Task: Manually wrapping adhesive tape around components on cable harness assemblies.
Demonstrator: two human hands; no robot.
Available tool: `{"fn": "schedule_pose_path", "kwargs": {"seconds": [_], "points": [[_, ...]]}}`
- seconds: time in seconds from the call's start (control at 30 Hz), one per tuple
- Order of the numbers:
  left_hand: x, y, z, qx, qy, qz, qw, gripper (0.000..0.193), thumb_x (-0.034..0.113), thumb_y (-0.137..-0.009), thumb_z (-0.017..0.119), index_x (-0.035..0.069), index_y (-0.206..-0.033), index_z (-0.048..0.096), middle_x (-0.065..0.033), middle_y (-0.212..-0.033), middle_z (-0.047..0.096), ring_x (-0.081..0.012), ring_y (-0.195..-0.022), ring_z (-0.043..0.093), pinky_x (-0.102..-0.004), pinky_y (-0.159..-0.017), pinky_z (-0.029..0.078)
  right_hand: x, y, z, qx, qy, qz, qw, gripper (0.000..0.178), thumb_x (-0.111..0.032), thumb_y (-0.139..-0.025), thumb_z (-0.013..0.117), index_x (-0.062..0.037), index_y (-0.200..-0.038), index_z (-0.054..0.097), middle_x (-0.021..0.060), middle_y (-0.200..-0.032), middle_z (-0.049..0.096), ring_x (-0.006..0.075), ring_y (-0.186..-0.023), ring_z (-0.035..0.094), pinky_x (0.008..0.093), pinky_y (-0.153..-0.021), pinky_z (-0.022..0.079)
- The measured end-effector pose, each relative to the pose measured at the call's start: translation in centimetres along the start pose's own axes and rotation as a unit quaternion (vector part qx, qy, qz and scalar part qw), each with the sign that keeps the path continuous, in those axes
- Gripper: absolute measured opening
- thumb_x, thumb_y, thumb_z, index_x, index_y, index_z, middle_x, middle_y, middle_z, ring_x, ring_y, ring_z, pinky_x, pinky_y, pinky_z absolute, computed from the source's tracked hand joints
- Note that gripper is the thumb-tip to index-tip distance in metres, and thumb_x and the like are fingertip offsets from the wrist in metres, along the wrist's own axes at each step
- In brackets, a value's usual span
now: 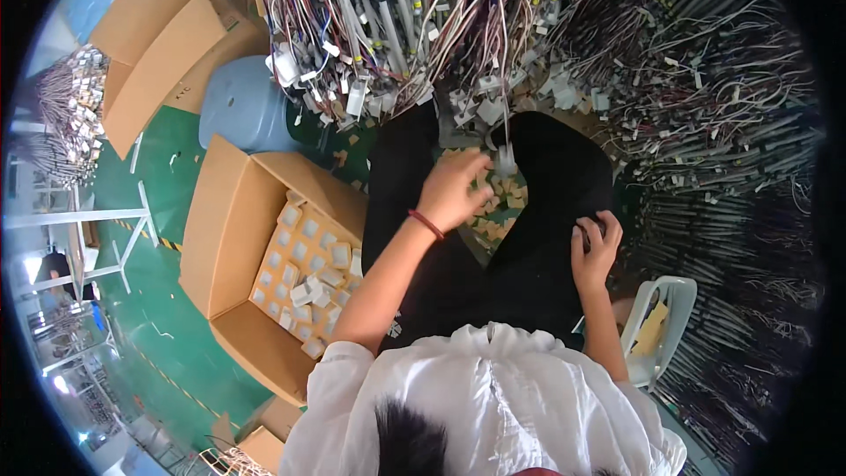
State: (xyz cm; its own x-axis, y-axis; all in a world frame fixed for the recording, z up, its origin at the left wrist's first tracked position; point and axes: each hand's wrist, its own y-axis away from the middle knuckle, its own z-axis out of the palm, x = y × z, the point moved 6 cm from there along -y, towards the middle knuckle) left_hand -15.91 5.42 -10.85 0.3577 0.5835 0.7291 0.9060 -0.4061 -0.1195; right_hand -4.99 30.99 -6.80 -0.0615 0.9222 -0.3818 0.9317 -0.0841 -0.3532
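Between my knees, my left hand (455,187) reaches forward with fingers bent and a gap between thumb and fingers; nothing shows in it. Just to its right hangs a white plastic connector housing (505,159) on thin wires, apart from the fingertips as far as I can see. My right hand (598,247) rests on my right thigh, its fingers loosely bent and apart, with no object visible in it. Ahead hangs a thick bundle of wire harnesses (388,9) with grey sleeves, coloured wires and white connectors at the lower ends.
At my left stands an open cardboard box (216,238) with white plastic parts (310,291) in and on a tan divider. A blue-grey stool (247,106) is behind it. More harnesses (723,123) hang at right above a white chair (674,317). Tan scraps (498,211) litter the green floor (167,300).
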Motion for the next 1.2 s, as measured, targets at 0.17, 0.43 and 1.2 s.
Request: {"fn": "schedule_pose_path", "kwargs": {"seconds": [0.17,0.43,1.2], "points": [[-8.5,-4.3,-6.2,0.321,0.082,-0.154,0.931,0.020,0.009,-0.075,0.072,0.007,-0.089,0.059,-0.0075,-0.081,0.062,-0.0220,-0.072,0.062,-0.0325,-0.066,0.050,-0.9,-0.6,0.1,-0.021,-0.001,-0.009,1.000,0.021,-0.007,-0.075,0.067,-0.0073,-0.096,0.063,0.0190,-0.117,0.048,0.0394,-0.106,0.048,0.0463,-0.087,0.043],[-13.6,-7.3,-6.1,0.231,-0.153,-0.182,0.943,0.011,0.025,-0.083,0.063,0.018,-0.088,0.069,-0.0088,-0.081,0.067,-0.0330,-0.074,0.064,-0.0434,-0.063,0.049,-3.1,-1.2,-1.2,-0.067,0.059,-0.043,0.995,0.047,-0.010,-0.064,0.070,-0.0087,-0.110,0.063,0.0196,-0.128,0.044,0.0402,-0.119,0.042,0.0466,-0.099,0.036],[-1.3,18.5,-7.1,0.093,0.381,-0.289,0.873,0.026,0.023,-0.096,0.044,0.003,-0.084,0.055,-0.0078,-0.065,0.053,-0.0173,-0.058,0.052,-0.0305,-0.057,0.043,-23.2,-4.9,11.6,-0.396,-0.552,0.105,0.726,0.024,-0.021,-0.095,0.053,-0.0001,-0.102,0.063,0.0072,-0.100,0.064,0.0099,-0.072,0.053,0.0247,-0.063,0.042]]}}
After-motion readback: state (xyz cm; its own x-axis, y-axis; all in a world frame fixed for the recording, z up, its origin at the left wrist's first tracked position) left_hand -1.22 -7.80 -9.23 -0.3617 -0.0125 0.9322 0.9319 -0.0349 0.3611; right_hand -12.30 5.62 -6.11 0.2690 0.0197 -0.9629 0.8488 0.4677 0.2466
